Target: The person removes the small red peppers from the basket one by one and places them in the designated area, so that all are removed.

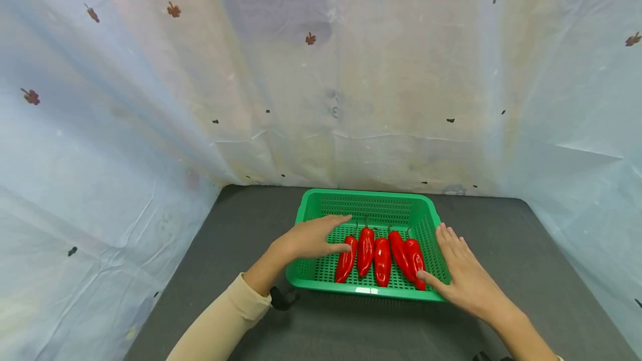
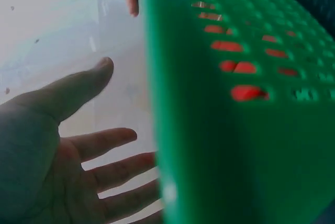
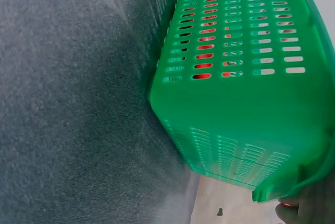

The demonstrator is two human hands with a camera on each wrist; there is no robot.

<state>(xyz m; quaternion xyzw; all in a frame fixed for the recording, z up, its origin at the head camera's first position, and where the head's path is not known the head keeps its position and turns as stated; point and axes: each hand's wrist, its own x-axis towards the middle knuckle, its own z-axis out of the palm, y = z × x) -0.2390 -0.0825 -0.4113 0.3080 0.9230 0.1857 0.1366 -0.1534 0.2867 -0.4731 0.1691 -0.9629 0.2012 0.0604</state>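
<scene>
The green basket [image 1: 371, 205] sits near the desk's front edge, holding 5 red peppers [image 1: 382, 261]. The left hand [image 1: 311, 238] and right hand [image 1: 463, 274] rest on its side rims, fingers straight and relaxed, gripping nothing. A firm hold on both rims seems needed next.

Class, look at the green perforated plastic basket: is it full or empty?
Neither: the green perforated plastic basket holds five glossy red peppers lying side by side on its floor, with bare mesh behind them.
</scene>
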